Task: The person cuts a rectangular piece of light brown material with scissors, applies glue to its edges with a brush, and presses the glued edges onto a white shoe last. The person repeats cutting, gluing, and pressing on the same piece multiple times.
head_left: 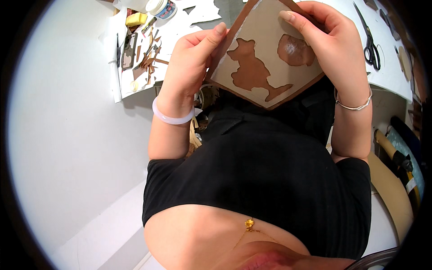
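Observation:
Both of my hands hold a flat beige panel with brown edges [265, 24], tilted above my lap at the table's near edge. A brown cat-like shape [249, 69] shows on its face, and beside it is a rounded brown patch [294, 50] with a whitish shiny spot. Along the panel's left edge, my left hand [191, 56] grips with the thumb near the border; its other fingers are partly hidden. My right hand [330, 42] clasps the upper right side, thumb lying on the beige face and fingers around the back. A pale band runs along the left border.
Black-handled scissors [371, 53] lie on the white table [346, 20] at the right. To the left are brown scraps [148, 62], a phone [129, 50], a yellow block [136, 19] and a white-lidded jar [161, 8]. A white wall [58, 112] stands left.

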`<control>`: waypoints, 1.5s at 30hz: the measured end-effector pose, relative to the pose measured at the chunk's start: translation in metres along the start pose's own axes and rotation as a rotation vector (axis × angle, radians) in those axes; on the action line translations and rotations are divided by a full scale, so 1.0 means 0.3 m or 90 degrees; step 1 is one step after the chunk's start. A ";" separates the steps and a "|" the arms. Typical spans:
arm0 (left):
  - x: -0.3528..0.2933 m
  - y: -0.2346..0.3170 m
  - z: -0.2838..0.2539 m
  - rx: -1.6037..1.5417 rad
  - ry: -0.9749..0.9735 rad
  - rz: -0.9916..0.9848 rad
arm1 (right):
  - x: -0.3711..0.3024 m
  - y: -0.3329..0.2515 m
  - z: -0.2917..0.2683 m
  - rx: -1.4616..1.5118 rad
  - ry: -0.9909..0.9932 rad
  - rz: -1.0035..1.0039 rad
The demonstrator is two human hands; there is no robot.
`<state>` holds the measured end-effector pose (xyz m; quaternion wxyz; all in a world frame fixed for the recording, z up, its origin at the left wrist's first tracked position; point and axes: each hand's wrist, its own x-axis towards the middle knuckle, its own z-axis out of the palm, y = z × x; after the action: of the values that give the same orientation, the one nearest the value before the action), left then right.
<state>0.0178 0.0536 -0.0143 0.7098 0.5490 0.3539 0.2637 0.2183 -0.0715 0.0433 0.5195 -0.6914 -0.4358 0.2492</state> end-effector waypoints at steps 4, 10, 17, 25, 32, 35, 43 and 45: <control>-0.011 -0.002 0.013 0.072 0.024 0.043 | 0.002 0.007 0.020 0.029 0.003 0.021; -0.022 -0.003 0.037 0.206 0.075 0.135 | 0.005 0.029 -0.025 0.075 -0.063 0.047; -0.003 0.007 -0.159 0.107 0.330 0.442 | 0.087 0.241 -0.032 0.308 0.101 -0.071; -0.061 -0.340 -0.027 -0.066 0.126 0.137 | 0.018 0.302 0.117 0.692 0.009 0.119; -0.012 -0.266 0.134 -0.311 -0.051 0.252 | -0.062 0.254 0.262 0.792 0.021 0.093; 0.000 -0.253 0.224 -0.258 0.009 0.242 | -0.085 0.255 0.282 0.818 0.004 0.119; 0.038 -0.174 0.196 -0.340 0.097 0.159 | -0.092 0.308 0.226 0.593 0.009 0.114; 0.006 -0.163 0.148 -0.392 0.082 0.115 | -0.063 0.317 0.158 0.533 -0.037 0.047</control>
<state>0.0535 0.0160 -0.0555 0.7925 0.3197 0.2517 0.4542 0.2038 -0.0718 -0.0638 0.7339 -0.4283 -0.2865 0.4425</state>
